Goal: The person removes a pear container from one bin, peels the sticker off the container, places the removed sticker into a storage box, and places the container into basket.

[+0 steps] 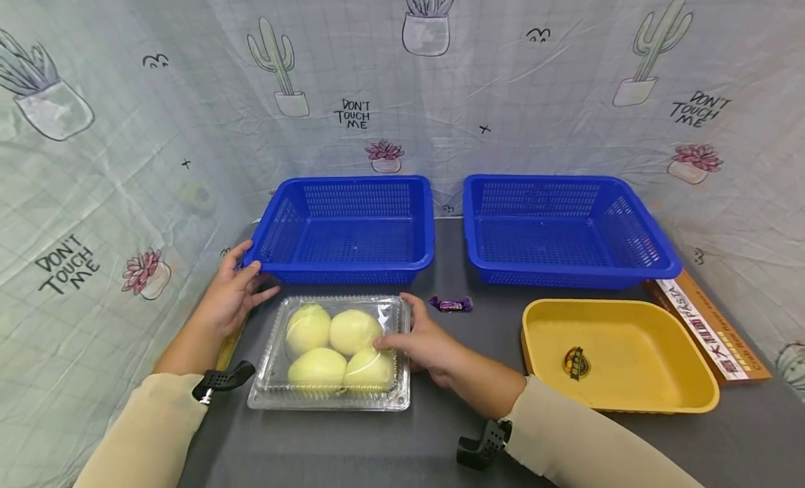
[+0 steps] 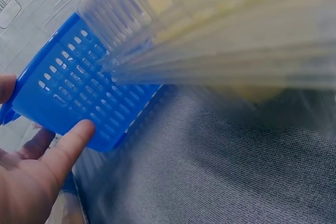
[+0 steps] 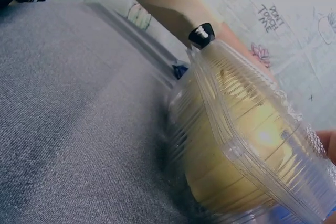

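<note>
My right hand (image 1: 434, 345) grips a clear plastic clamshell box (image 1: 267, 376) by its right side, the thumb on the lid and the fingers behind the edge. Inside sit several round pale-yellow fruits (image 1: 317, 368). The right wrist view shows the box's ribbed wall close up, with a fruit (image 3: 226, 166) behind it. My left hand (image 1: 226, 296) holds the near left corner of the left blue basket (image 1: 352, 275). One straight finger (image 2: 79, 137) lies against the basket's slotted wall in the left wrist view.
Right of the left basket stands a second blue basket (image 1: 572, 275). A purple-wrapped candy (image 1: 451, 305) lies beyond the box's right corner. At the right are a yellow tray (image 1: 629, 362) and a pasta box (image 1: 711, 334). Part of a yellow thing (image 1: 228, 348) shows under my left forearm.
</note>
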Demonstrator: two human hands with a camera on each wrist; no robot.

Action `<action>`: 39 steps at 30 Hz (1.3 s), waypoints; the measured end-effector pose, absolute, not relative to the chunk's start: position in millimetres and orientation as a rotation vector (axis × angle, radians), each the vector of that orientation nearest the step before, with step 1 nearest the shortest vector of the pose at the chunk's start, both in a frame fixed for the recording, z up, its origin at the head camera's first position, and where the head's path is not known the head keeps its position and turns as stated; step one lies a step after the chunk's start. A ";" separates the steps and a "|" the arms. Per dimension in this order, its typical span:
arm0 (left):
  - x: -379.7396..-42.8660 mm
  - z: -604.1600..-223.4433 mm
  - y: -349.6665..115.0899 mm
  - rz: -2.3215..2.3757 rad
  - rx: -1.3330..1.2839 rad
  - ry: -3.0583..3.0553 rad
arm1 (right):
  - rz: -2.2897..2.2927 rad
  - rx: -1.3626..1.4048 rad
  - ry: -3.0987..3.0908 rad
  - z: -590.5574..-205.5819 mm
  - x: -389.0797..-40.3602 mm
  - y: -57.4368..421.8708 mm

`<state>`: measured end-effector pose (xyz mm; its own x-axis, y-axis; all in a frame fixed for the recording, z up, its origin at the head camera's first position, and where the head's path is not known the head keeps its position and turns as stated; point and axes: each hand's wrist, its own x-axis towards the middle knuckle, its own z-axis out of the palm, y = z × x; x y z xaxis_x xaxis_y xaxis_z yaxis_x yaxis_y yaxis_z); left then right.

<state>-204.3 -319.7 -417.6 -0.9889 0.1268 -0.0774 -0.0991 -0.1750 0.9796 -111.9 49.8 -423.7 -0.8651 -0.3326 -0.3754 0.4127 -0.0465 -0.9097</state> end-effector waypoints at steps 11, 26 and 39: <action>-204.8 -424.3 -322.0 2.267 0.066 1.944 | -2.092 0.019 1.683 -431.7 -109.6 49.1; -208.4 -424.1 -324.5 2.268 0.061 1.910 | -2.123 -0.106 1.785 -433.6 -106.9 55.5; -206.3 -421.9 -323.4 2.271 0.039 1.888 | -2.108 -0.017 1.814 -425.9 -111.1 60.4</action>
